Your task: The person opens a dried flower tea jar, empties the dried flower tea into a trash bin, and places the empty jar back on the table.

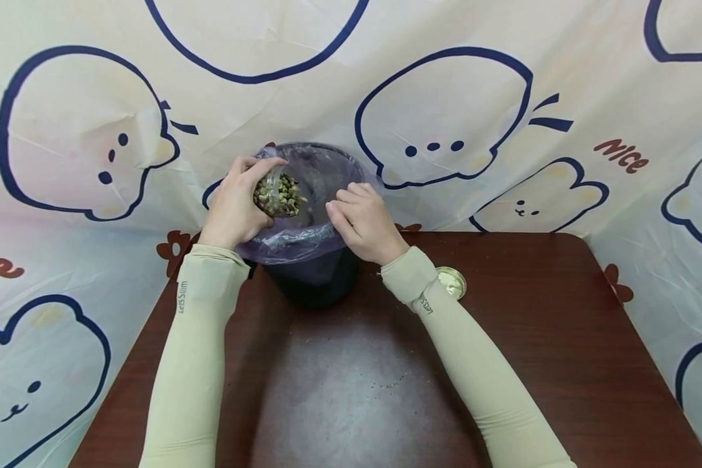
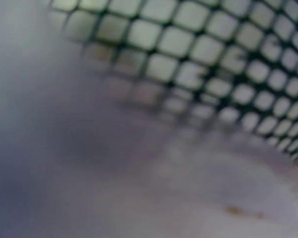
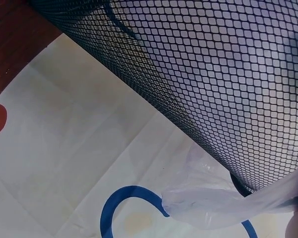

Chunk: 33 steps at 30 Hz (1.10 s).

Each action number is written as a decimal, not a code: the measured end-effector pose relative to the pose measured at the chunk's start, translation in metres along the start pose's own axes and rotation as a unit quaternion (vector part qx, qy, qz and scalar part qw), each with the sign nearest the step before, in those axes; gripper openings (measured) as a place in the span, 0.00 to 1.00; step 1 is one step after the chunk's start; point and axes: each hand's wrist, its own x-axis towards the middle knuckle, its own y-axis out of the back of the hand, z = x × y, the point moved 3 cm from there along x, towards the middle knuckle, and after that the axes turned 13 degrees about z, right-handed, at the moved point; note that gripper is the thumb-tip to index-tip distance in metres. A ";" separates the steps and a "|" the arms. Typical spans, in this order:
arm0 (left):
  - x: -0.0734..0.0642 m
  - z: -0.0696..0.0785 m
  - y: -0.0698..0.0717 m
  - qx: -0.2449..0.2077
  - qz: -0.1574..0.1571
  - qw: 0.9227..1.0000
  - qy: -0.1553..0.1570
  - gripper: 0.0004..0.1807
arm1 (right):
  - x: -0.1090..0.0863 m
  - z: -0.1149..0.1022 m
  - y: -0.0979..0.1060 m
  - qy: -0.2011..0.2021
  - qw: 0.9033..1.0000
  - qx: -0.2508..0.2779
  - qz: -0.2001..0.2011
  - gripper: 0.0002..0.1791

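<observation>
Head view: left grip [image 1: 234, 205] clasps a half-hidden jar [image 1: 275, 192]; unclear whether right grip [image 1: 364, 221] holds anything.

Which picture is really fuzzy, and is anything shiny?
Left wrist: the bag is very blurry, the mesh bin a bit clearer; right wrist: the bin's mesh looks crisp; head: whitish glare on the table, with dark shadows near both sleeves.

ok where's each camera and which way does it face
Head: worn there, facing forward and down at the mesh wastebasket; left hand, right hand, sleeves show.
Left wrist: worn there, facing mesh closely, blurred; no hand clearly visible.
Right wrist: worn there, facing mesh, plastic liner, printed backdrop; hand's edge lower right.
Both wrist views share the mesh.
</observation>
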 end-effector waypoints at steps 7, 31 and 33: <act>0.000 0.000 0.000 0.001 0.000 1.000 0.002 0.56 | 0.000 0.000 0.000 -0.003 1.000 0.002 0.000 0.22; -0.001 -0.002 -0.001 0.004 0.026 1.000 -0.007 0.55 | 0.000 0.000 -0.001 -0.013 1.000 0.008 -0.001 0.22; -0.001 -0.002 -0.001 0.003 0.026 1.000 -0.006 0.55 | 0.000 0.000 0.000 -0.013 1.000 0.007 0.000 0.22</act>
